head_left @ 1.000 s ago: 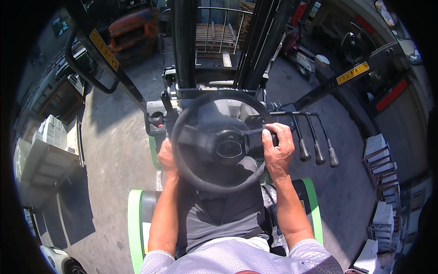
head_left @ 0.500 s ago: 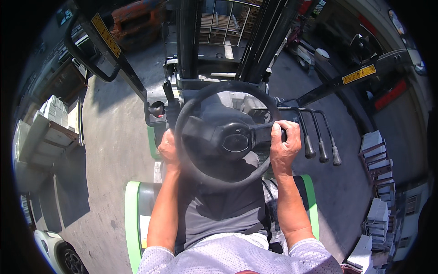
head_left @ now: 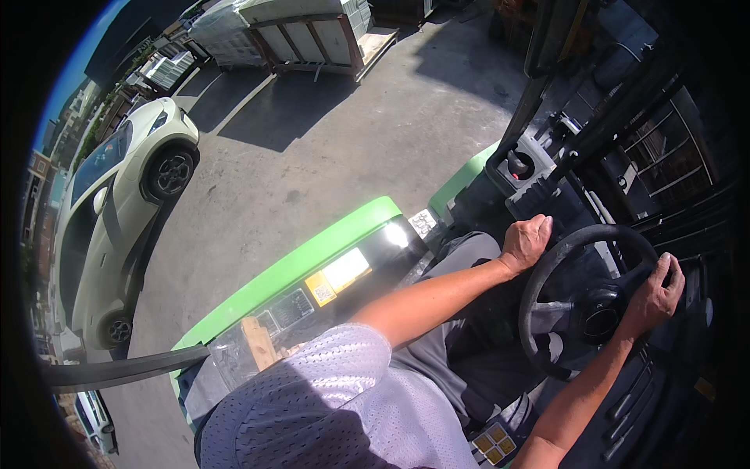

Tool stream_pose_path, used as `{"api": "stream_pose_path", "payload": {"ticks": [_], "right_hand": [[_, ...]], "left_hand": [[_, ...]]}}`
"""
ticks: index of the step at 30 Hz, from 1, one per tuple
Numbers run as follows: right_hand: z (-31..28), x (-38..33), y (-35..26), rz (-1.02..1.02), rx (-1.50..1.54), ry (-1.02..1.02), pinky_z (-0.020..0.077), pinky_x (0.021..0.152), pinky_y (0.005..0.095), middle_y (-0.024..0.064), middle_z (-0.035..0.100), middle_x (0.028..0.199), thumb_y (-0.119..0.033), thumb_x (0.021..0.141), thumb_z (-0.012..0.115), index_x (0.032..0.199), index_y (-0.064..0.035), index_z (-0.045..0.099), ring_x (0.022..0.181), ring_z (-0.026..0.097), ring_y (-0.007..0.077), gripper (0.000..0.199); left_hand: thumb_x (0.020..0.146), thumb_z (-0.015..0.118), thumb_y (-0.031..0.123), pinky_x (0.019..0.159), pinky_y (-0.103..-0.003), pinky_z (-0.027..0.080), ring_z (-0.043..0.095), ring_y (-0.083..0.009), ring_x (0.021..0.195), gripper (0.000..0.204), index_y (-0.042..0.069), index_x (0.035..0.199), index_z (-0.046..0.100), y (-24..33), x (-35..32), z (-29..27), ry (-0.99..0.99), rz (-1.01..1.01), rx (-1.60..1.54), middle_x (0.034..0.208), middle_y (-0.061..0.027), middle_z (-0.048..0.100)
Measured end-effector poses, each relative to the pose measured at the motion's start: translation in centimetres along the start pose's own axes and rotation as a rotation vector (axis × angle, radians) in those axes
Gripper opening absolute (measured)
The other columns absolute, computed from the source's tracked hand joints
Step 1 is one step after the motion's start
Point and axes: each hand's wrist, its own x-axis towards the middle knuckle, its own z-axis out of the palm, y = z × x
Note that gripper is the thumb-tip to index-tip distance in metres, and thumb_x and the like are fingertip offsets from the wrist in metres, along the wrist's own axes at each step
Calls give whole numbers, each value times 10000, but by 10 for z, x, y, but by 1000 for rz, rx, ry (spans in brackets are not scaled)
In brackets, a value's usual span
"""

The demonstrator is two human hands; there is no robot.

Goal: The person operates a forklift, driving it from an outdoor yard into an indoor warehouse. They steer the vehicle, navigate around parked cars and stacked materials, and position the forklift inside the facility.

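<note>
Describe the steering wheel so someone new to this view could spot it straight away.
Start from the green forklift body crossing the middle, then follow the person's bare forearms to the right. Both hands end on the steering wheel: left hand at its top rim, right hand at its far side. It is the only black ring there, with a round hub.

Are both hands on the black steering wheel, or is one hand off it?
Both on. The left hand grips the steering wheel at its upper left rim, and the right hand holds its right side.

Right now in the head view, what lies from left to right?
White car → green vehicle body panel → left hand on the steering wheel → right hand on the wheel's far side.
</note>
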Motion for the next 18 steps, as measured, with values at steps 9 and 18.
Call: {"api": "stream_pose_path", "payload": {"ticks": [9, 18], "right_hand": [[48, -75, -54, -224, 243, -191, 563, 759, 346, 109, 703, 981, -124, 998, 693, 1045, 8, 726, 859, 696, 234, 144], [14, -182, -58, -290, 299, -318, 562, 807, 401, 171, 682, 975, 9, 941, 689, 1018, 40, 704, 892, 676, 321, 84]], "left_hand": [[1067, 521, 269, 584, -521, 487, 639, -457, 703, 328, 48, 833, 586, -11, -17, 1, -19, -3, 91, 719, -231, 619], [981, 563, 294, 799, -522, 593, 734, -435, 848, 337, 29, 859, 733, -17, -5, 7, -209, -130, 257, 856, -250, 733]]}}
